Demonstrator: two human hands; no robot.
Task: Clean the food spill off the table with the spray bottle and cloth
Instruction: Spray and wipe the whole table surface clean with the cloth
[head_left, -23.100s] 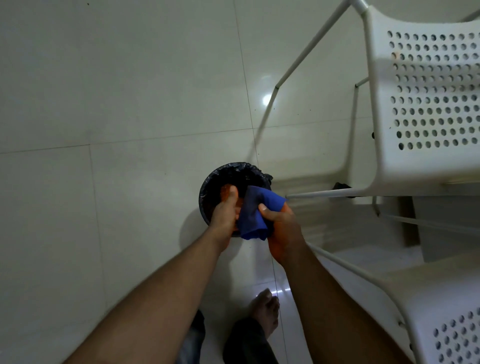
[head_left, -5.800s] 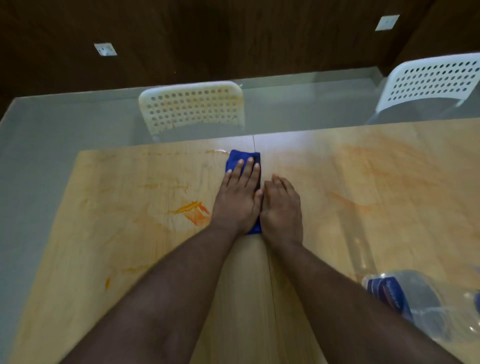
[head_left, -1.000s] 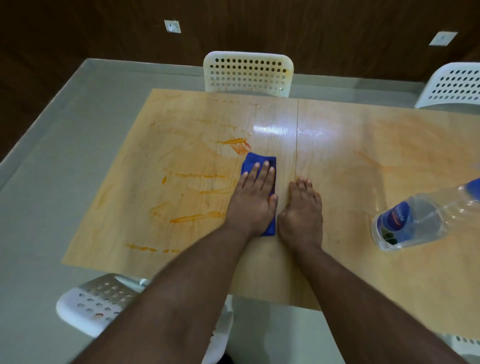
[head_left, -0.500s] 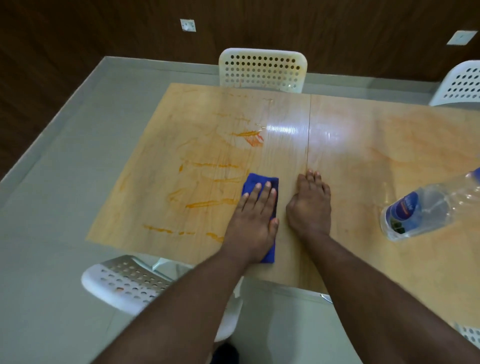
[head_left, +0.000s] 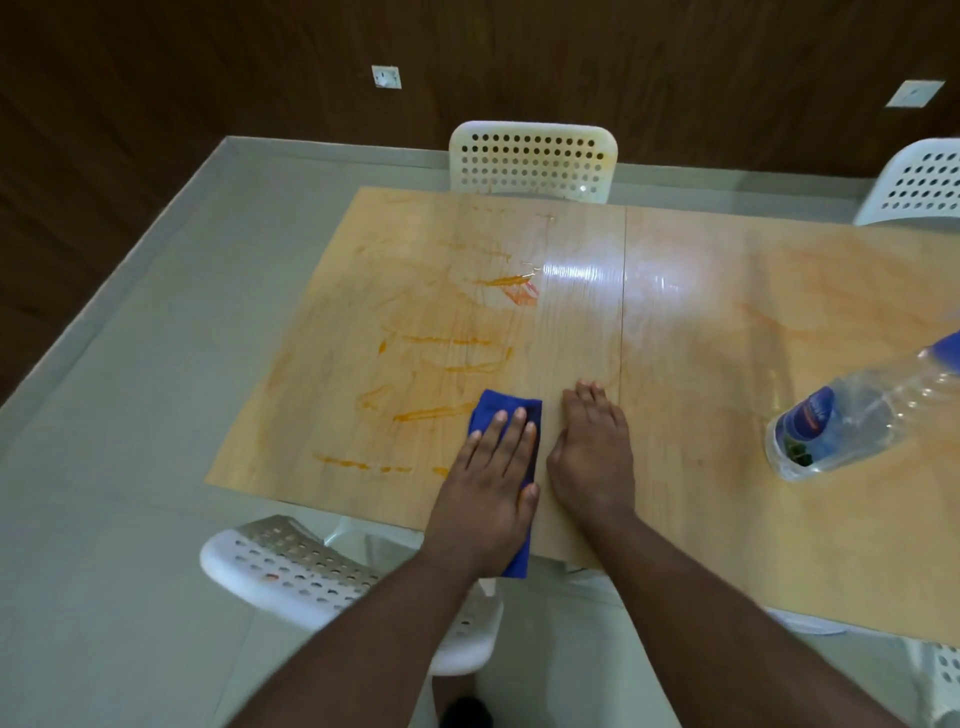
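Left hand (head_left: 491, 483), fingers straight and together, presses flat on the blue cloth (head_left: 506, 413) near the table's (head_left: 727, 322) near edge; right hand (head_left: 592, 447) lies flat and open on the bare wood just beside it, holding nothing. Orange smears (head_left: 447, 340) streak the surface left of the cloth. The bottle (head_left: 857, 415) stands well to the right, its top cut off by the frame edge; most of the cloth is hidden under the palm.

Dark wood-panelled wall (head_left: 623, 62) behind, two white wall sockets (head_left: 386, 77) on it. Pale grey tiled floor (head_left: 130, 389). Light wood desk (head_left: 701, 441), glossy, with a bright lamp reflection (head_left: 576, 271). White perforated chairs: one (head_left: 532, 161) opposite, one (head_left: 919, 182) far right, one (head_left: 311, 571) at the near edge.
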